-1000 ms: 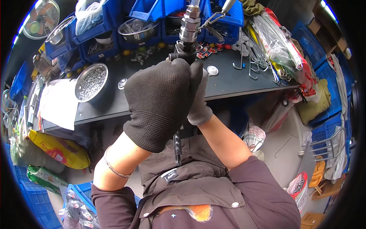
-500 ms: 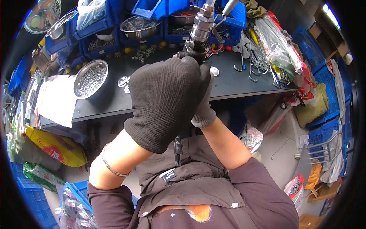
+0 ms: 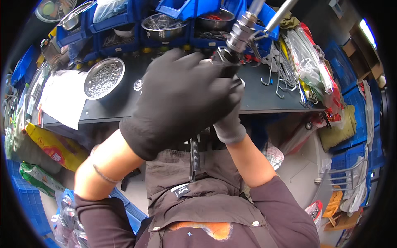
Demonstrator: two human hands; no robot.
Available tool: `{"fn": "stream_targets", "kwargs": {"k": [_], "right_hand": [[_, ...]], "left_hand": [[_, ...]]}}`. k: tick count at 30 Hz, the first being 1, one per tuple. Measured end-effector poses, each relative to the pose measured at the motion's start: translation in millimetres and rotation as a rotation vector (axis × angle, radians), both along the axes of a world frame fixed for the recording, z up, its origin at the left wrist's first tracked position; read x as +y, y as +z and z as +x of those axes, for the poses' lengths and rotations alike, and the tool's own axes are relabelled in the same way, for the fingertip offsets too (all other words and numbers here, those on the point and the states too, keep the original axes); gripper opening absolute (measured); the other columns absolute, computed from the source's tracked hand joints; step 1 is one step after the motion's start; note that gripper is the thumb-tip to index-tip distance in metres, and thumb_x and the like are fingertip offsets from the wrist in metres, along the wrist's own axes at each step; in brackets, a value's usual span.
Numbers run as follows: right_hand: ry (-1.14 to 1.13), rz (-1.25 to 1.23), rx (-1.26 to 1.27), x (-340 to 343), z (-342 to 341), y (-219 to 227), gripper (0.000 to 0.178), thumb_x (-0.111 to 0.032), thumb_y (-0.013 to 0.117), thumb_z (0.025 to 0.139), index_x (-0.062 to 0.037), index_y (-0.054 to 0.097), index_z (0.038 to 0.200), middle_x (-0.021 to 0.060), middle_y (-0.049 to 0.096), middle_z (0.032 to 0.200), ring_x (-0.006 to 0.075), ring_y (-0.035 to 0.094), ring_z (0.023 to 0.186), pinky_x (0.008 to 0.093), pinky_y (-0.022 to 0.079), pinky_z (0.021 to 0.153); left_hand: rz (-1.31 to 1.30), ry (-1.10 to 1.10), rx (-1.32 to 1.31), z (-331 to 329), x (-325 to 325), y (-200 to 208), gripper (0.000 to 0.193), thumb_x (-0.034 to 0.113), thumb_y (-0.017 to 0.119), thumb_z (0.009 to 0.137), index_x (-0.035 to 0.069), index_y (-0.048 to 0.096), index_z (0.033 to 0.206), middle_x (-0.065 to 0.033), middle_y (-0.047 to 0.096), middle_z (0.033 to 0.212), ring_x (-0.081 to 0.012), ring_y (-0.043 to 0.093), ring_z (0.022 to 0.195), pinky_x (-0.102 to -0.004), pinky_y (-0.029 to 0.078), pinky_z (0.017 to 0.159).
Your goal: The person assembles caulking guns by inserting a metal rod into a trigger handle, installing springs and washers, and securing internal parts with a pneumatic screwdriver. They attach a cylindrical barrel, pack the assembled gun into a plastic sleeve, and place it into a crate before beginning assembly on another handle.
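Note:
My left hand (image 3: 182, 91), in a black knit glove, is raised over the bench edge, its fingers curled and blurred by motion. What lies in its grip is hidden. Behind it my right hand (image 3: 230, 127), in a greyer-looking glove, reaches up to the black body of an air tool (image 3: 227, 62). The left glove covers most of the right fingers, which appear closed round that body. Metal fittings (image 3: 240, 35) rise from the tool, tilting to the upper right. A black ribbed bar (image 3: 195, 159) shows below the hands, above my apron (image 3: 165, 173).
A steel bowl of small metal nuts (image 3: 104, 78) stands on the dark bench (image 3: 252, 99), left of my hands. White paper (image 3: 64, 99) lies beyond it. Blue bins (image 3: 118, 41) line the back. Bent metal hooks (image 3: 285, 78) and plastic bags (image 3: 310, 58) lie at the right.
Both hands and the air tool have shifted right, and the tool leans more to the right. My left hand has turned and is now blurred. The whole view has shifted slightly.

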State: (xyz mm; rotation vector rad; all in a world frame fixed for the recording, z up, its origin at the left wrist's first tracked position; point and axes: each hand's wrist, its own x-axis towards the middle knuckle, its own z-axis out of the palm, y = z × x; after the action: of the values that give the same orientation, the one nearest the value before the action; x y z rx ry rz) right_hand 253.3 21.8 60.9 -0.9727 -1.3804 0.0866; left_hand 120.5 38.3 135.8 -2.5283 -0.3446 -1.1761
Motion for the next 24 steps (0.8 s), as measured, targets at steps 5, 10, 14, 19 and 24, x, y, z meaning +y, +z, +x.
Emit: {"fn": "stream_targets", "kwargs": {"k": [5, 10, 14, 19, 24], "right_hand": [[0.257, -0.347, 0.346, -22.8, -13.4, 7.5, 0.044, 0.010, 0.061, 0.079, 0.0004, 0.056, 0.121, 0.0095, 0.063, 0.104, 0.0128, 0.062, 0.084, 0.0246, 0.051, 0.070], [0.284, -0.381, 0.256, -13.2, -11.9, 8.3, 0.043, 0.007, 0.061, 0.078, 0.0008, 0.055, 0.120, 0.0104, 0.062, 0.101, 0.0146, 0.060, 0.085, 0.0278, 0.051, 0.073], [0.461, -0.347, 0.353, -27.3, 4.7, 2.9, 0.040, 0.012, 0.057, 0.081, 0.0026, 0.054, 0.120, 0.0078, 0.061, 0.096, 0.0114, 0.059, 0.082, 0.0262, 0.052, 0.072], [0.285, -0.455, 0.109, -17.4, -0.7, 10.7, 0.041, 0.009, 0.063, 0.079, 0.0042, 0.058, 0.119, 0.0071, 0.062, 0.094, 0.0132, 0.060, 0.081, 0.0279, 0.051, 0.073], [0.315, -0.513, 0.235, -18.7, -5.5, 12.0, 0.043, 0.004, 0.059, 0.079, 0.0030, 0.056, 0.121, 0.0086, 0.060, 0.094, 0.0153, 0.060, 0.077, 0.0313, 0.052, 0.075]], "left_hand": [[-0.808, -0.048, -0.186, -29.7, 14.2, -169.5, 0.107, 0.057, 0.089, 0.052, -0.002, 0.044, 0.129, -0.0217, 0.052, 0.121, -0.0348, 0.053, 0.110, -0.0460, 0.037, 0.098], [-0.996, -0.050, -0.137, 7.9, 9.2, -208.3, 0.095, 0.061, 0.086, 0.053, 0.007, 0.056, 0.126, -0.0139, 0.061, 0.119, -0.0308, 0.056, 0.116, -0.0495, 0.023, 0.110], [-1.094, -0.112, -0.262, 10.7, 6.5, -215.1, 0.080, 0.055, 0.087, 0.054, 0.012, 0.063, 0.117, -0.0097, 0.066, 0.116, -0.0267, 0.058, 0.119, -0.0521, 0.017, 0.113], [-1.081, -0.075, -0.261, 12.2, 5.2, -211.8, 0.078, 0.054, 0.087, 0.053, 0.015, 0.063, 0.116, -0.0087, 0.064, 0.121, -0.0315, 0.052, 0.125, -0.0549, 0.012, 0.115], [-1.127, -0.085, -0.285, 14.1, 5.5, -219.6, 0.075, 0.052, 0.088, 0.053, 0.016, 0.063, 0.115, -0.0079, 0.062, 0.126, -0.0335, 0.047, 0.131, -0.0550, 0.008, 0.116]]}}
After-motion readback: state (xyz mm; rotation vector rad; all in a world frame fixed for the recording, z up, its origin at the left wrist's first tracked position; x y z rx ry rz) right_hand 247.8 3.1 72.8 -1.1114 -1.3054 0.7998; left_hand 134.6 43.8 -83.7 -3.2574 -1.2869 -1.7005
